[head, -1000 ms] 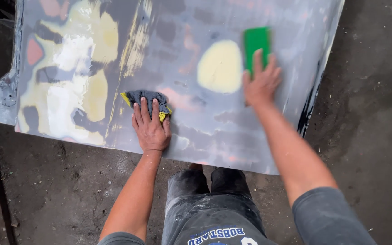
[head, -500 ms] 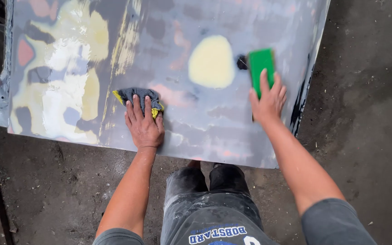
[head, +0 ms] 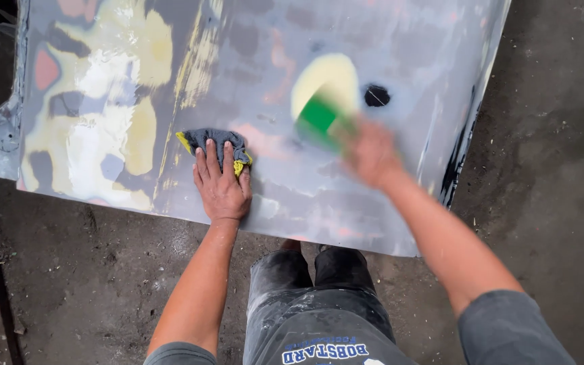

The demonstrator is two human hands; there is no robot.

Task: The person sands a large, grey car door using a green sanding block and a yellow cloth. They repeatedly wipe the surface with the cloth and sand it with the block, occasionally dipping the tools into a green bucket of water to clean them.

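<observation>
A grey panel (head: 386, 203), patched with yellow, cream and pink filler, lies flat over a dirty floor (head: 555, 189). The left hand (head: 222, 184) rests palm down on the panel's near middle, fingers spread flat over the near edge of a dark rag (head: 212, 140) with a yellow rim; it presses the rag rather than gripping it. To the right, the right hand (head: 371, 154) is blurred with motion and holds a green block (head: 320, 117) by its near end, the block tilted and lying at the near edge of a pale yellow filler patch (head: 329, 78). How the fingers wrap the block cannot be told through the blur. Just right of the patch is a small dark hole (head: 376, 95). The person's grey trousers (head: 319, 304) show beneath the panel's near edge
</observation>
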